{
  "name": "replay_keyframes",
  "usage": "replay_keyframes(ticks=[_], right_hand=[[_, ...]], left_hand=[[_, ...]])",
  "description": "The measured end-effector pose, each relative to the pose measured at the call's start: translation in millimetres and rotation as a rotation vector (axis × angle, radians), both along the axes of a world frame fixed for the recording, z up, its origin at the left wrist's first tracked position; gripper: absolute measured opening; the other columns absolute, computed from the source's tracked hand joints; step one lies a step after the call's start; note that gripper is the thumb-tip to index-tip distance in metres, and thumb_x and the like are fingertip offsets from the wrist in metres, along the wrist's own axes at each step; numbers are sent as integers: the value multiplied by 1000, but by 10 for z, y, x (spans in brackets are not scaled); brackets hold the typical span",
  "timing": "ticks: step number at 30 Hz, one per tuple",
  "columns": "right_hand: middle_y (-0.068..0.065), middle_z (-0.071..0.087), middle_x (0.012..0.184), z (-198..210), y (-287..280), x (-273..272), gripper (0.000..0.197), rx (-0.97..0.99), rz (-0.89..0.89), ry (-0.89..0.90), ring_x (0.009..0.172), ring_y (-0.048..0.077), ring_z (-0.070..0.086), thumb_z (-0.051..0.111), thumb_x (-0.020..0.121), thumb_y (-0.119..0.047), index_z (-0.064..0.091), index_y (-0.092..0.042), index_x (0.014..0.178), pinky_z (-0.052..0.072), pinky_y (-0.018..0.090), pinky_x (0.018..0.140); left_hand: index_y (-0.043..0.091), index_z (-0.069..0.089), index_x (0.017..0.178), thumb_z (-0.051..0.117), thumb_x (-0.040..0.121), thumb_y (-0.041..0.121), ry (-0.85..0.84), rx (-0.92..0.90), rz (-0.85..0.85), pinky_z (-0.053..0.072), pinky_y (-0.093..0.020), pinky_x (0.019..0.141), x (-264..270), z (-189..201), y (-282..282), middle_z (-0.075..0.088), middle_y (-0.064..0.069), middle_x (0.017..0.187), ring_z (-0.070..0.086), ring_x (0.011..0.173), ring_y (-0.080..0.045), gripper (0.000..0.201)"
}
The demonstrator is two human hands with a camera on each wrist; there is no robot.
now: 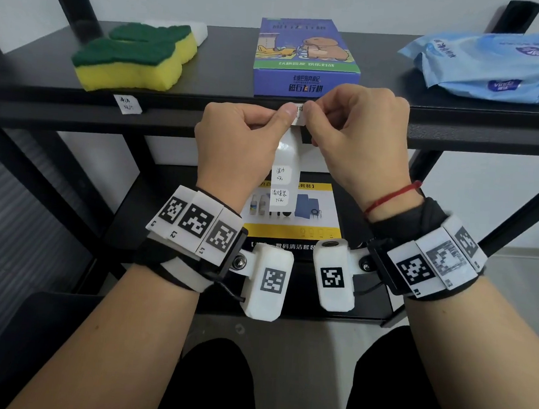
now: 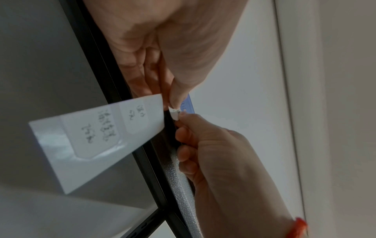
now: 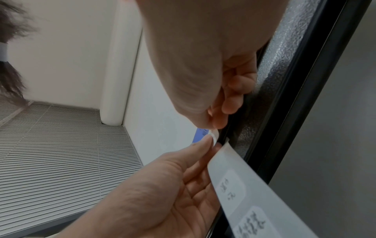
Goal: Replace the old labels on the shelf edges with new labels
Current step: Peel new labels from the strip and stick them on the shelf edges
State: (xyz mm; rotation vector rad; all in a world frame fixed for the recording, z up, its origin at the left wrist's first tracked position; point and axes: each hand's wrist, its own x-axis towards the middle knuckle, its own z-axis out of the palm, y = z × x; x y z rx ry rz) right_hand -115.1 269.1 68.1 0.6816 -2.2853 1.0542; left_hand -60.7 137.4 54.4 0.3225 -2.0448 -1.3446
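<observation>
Both hands meet at the front shelf edge (image 1: 460, 135), directly below the blue game box (image 1: 307, 58); the left hand (image 1: 237, 143) and the right hand (image 1: 357, 137) each pinch the small white label (image 1: 298, 114) between thumb and fingertip, the left thumb on its near-left corner, the right fingers on its right side. The left hand also holds the backing strip (image 1: 284, 173), which hangs straight down from the pinch; two handwritten labels remain on it, and the glossy stretch just under the pinch appears bare.

The wrist views show the label curled between the fingertips and standing off the rail; whether it is an old label coming off or a new one going on cannot be told with certainty. The bare stretch of strip suggests, as a judgement, a new label lifted from the strip and about to be pressed on.

Well to the left of the pinch, a label (image 1: 128, 104) sits on the edge beneath the sponges (image 1: 135, 55), one corner lifted; old or new is not determinable. To the right, no label shows on the edge below the wet-wipe pack (image 1: 498, 64).

Assessment: roughly mid-task; the middle position in hand, two labels on the strip still to be placed.
</observation>
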Motion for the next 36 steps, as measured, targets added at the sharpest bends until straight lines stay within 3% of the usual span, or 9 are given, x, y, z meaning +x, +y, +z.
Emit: replay_keyframes(ticks=[9, 17, 20, 25, 36], right_hand=[[-10, 64, 60, 9, -15, 0, 25, 5, -10, 0, 60, 12, 65, 62, 93, -37, 62, -28, 70, 52, 26, 72], [-6, 69, 64, 9, -15, 4, 26, 3, -35, -14, 65, 15, 67, 62, 91, -40, 68, -26, 70, 52, 28, 75], [-6, 70, 66, 22, -16, 6, 28, 23, -57, -33, 71, 18, 68, 61, 91, -44, 64, -30, 67, 45, 25, 77], [-7, 69, 64, 15, 22, -4, 32, -9, -58, -43, 68, 19, 68, 63, 89, -48, 71, -24, 69, 57, 40, 80], [-5, 71, 65, 1, 110, 5, 29, 17, -33, -48, 63, 15, 68, 70, 89, -47, 74, -22, 74, 59, 40, 78]], left_hand=[[21, 83, 88, 75, 86, 45, -13, -1, 13, 62, -38, 83, -10, 11, 5, 79, 10, 76, 74, 74, -4, 25], [20, 83, 90, 75, 87, 45, -15, -25, 24, 61, -28, 80, 1, 20, 7, 78, 10, 77, 73, 73, -2, 26], [21, 84, 88, 75, 86, 47, -28, -33, 26, 61, -31, 81, 4, 26, 3, 78, 10, 75, 73, 74, -2, 27], [22, 83, 84, 75, 85, 50, -61, -52, 42, 60, -32, 81, 35, 48, -9, 74, 15, 71, 72, 72, -3, 29], [21, 82, 90, 77, 84, 49, -73, -64, 72, 59, -31, 86, 73, 44, -58, 74, 15, 76, 71, 77, -1, 29]])
